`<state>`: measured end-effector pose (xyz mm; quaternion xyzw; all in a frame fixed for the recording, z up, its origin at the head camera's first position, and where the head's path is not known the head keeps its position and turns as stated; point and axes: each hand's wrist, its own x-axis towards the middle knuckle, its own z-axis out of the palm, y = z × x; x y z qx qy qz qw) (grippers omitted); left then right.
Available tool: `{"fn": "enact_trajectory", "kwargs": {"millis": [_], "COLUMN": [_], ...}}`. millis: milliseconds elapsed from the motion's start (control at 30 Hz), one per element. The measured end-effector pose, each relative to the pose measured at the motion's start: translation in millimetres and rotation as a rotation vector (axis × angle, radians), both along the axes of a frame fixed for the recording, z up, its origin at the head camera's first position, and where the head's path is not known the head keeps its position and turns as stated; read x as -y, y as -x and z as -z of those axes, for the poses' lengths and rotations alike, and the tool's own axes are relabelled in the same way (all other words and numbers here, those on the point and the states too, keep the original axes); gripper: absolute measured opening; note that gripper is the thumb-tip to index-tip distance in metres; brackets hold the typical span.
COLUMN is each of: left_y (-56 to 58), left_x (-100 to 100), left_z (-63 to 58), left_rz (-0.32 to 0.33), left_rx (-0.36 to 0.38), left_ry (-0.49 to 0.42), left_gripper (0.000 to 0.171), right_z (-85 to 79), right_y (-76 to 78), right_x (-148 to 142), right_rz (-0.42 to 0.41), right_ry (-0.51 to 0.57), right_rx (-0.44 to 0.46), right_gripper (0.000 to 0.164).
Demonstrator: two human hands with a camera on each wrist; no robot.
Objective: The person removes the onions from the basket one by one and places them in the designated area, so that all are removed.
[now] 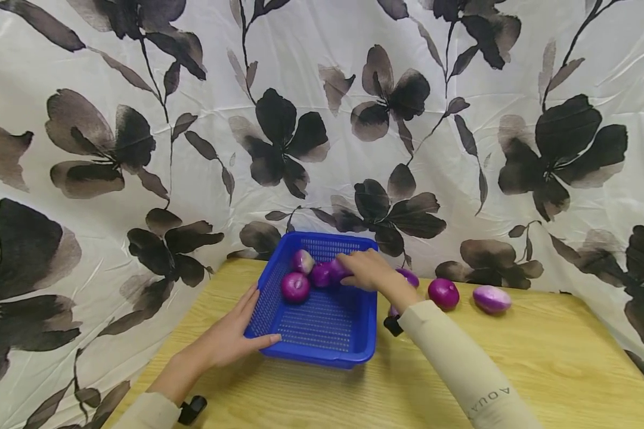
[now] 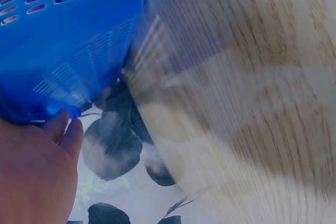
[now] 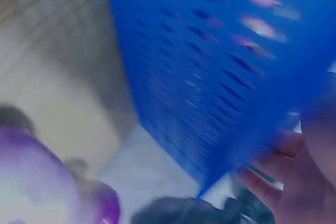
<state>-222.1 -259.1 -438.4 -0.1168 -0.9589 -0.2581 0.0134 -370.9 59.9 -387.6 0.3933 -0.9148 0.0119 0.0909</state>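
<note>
A blue plastic basket (image 1: 322,359) with slotted walls stands on the table. Inside it lie a pale-topped red onion (image 1: 303,261), a round purple onion (image 1: 296,287) and another onion (image 1: 321,274) beside them. My right hand (image 1: 369,269) reaches over the basket's right rim, its fingers around a purple onion (image 1: 339,271) that they partly cover. At the basket's near left corner, my left hand (image 1: 222,338) rests with fingers fairly straight against the outer side and thumb on the near rim. In the right wrist view, the basket wall (image 3: 184,77) hides the held onion.
Right of the basket, a dark purple onion (image 1: 443,294) and a paler, elongated onion (image 1: 492,298) lie on the wooden table (image 1: 542,351). Another onion (image 1: 408,277) shows behind my right forearm, which partly hides one more. A floral curtain (image 1: 322,167) hangs behind the table.
</note>
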Motion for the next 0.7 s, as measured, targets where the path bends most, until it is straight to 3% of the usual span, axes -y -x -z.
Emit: {"fn": "enact_trajectory", "kwargs": {"millis": [133,300,533,700], "left_y": [-0.5,0.3,3.3,2.0], "left_x": [0,-2,-3,1], "left_z": [-0.3,-1.0,-1.8,1.2], "left_rz": [0.000,0.007,0.011,0.014], "left_rx": [-0.014,-0.003,-0.008,-0.020], "left_ry": [-0.001,-0.005,0.002,-0.004], "left_gripper": [0.122,0.122,0.122,0.122], "right_z": [-15.6,-23.8,-18.5,-15.6], "right_y": [-15.8,-38.0,-64.5,-77.2], "right_x": [-15,-40,-80,-110], "right_rz": [-0.036,-0.058,-0.080,-0.051], "right_ry": [0.079,0.157,0.277,0.317], "right_rx": [0.001,0.037,0.003,-0.007], "right_gripper": [0.048,0.058,0.060,0.060]}}
